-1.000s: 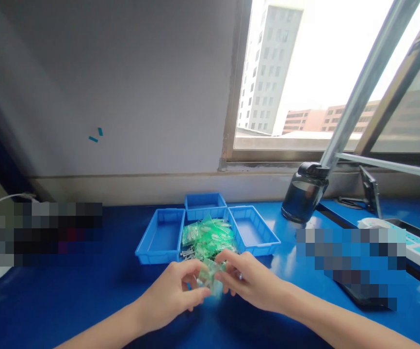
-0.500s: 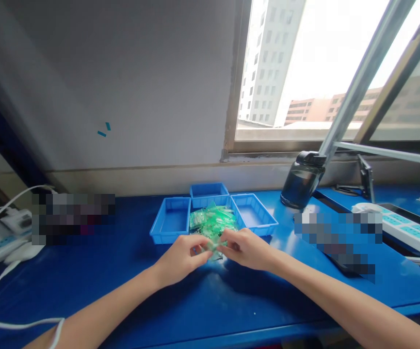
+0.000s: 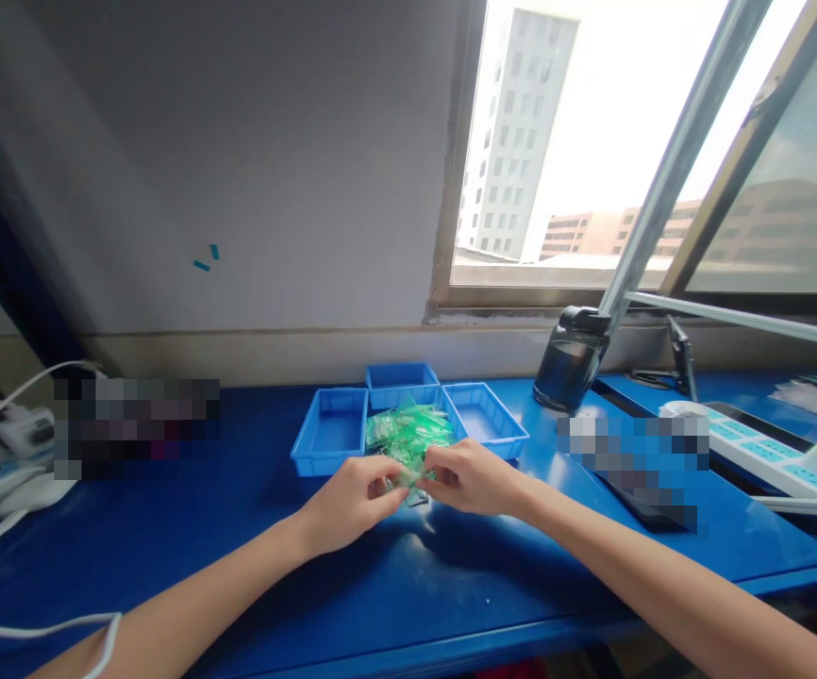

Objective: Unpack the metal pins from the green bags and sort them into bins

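Observation:
My left hand (image 3: pixel 356 498) and my right hand (image 3: pixel 474 479) meet in front of the blue bins. Thumb and fingers of each pinch a small clear-green plastic piece (image 3: pixel 413 475), which looks like a packet; its details are blurred. Just beyond the fingers lies a heap of shiny green, see-through plastic packets (image 3: pixel 412 429). The heap fills a middle blue bin (image 3: pixel 381 398), whose front is hidden by my hands and the packets. On either side stand a left blue bin (image 3: pixel 330 464) and a right blue bin (image 3: pixel 488 417), with a smaller-looking back bin (image 3: pixel 400 375) behind.
A dark bottle (image 3: pixel 571 360) stands right of the bins near the window. Farther right lie a white power strip (image 3: pixel 755 443) and a phone-like screen on a stand (image 3: pixel 681 356). White cables and sockets (image 3: pixel 8 462) crowd the left; a white cord (image 3: pixel 41 627) crosses my left forearm.
The camera view has shifted slightly, so the bottle and power strip appear farther left. Both hands keep their pinch on the green plastic piece, with only slight finger movement.

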The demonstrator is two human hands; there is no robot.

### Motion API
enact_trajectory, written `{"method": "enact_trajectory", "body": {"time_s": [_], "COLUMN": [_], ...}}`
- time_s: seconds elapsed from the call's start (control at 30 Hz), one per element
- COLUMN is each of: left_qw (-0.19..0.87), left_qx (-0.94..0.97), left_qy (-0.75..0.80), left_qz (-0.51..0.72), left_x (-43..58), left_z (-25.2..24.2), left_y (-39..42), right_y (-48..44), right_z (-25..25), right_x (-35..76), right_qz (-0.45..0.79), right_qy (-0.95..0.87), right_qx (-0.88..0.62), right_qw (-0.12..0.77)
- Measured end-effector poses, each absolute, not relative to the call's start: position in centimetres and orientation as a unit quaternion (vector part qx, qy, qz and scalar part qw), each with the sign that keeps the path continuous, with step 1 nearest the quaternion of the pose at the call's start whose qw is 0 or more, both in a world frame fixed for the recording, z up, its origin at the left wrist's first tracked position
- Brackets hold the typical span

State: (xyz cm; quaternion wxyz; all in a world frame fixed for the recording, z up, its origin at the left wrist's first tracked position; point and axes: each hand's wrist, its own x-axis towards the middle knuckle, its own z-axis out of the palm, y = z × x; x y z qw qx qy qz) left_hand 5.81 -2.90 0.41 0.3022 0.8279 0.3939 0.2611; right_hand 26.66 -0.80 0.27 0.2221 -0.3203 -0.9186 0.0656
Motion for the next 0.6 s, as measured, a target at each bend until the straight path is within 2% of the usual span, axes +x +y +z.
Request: {"method": "enact_trajectory", "body": {"time_s": [0.13,0.27,0.4,0.6], "left_qw": [0.337,0.475,0.584,0.658], "left_qx": [0.796,0.715,0.65,0.548], "left_qy": [0.415,0.423,0.43,0.443], "left_qz": [0.283,0.29,0.227,0.265], "left_x": [6.1,6.4,6.6,6.8], "left_z": [0.8,0.6,0.6,1.5], "left_y": [-3.3,-3.2,-2.6,-2.5], "right_y": [-0.8,-1.4,-2.1,-2.1], "right_z": [-0.3,-0.8,-0.6,-0.4], "right_x": [26.7,27.2,27.5,27.1], "right_qz": [0.059,0.044,0.031,0.106], "right_qy": [-0.911,-0.893,-0.878,-0.839], "right_qx": [-0.31,-0.321,-0.313,-0.338], "right_qw": [0.265,0.312,0.361,0.412]}}
